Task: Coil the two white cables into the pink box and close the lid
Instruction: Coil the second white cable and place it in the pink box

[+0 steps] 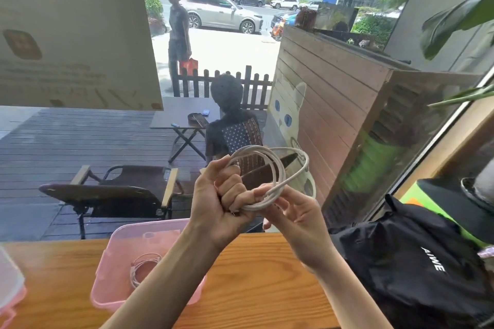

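- Nearest us, the translucent pink plastic box sits open on the wooden table, a thin coiled white cable inside.
- Our left hand grips a thicker looped white cable above the table.
- Our right hand pinches that loop.

Both hands raised — left grip fisted, right grip pinching

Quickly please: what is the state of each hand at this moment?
Left hand: closed in a fist around the coiled white cable.
Right hand: fingers curled, pinching the same coil at its lower part.
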